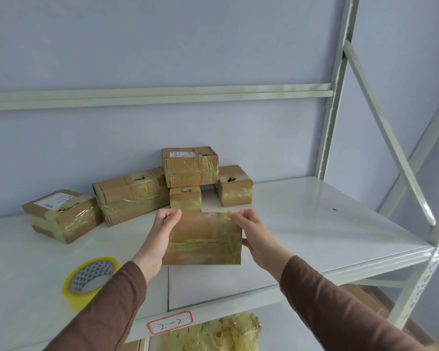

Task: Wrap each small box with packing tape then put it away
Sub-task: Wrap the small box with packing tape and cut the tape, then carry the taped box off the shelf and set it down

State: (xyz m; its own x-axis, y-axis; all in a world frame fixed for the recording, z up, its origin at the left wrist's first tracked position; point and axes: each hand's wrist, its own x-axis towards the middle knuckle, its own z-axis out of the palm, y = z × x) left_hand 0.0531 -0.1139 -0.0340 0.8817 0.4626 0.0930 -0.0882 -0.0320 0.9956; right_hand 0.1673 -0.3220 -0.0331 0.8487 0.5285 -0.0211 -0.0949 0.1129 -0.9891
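We hold a taped box [205, 239] on the white shelf [314, 224].
Our left hand [160, 231] and right hand [251, 234] grip its sides; five taped boxes [190, 167] crowd just behind, tape roll [90, 279] left.

We note a white metal shelf [314, 224] against a pale blue wall [162, 46], with a red-bordered label [169, 324] on its front edge.

Shelf [314, 224]: held box [205, 239] front centre, between both hands. Stacked boxes [190, 167] behind it. Tape roll [90, 281] front left. Lone box [61, 215] far left.
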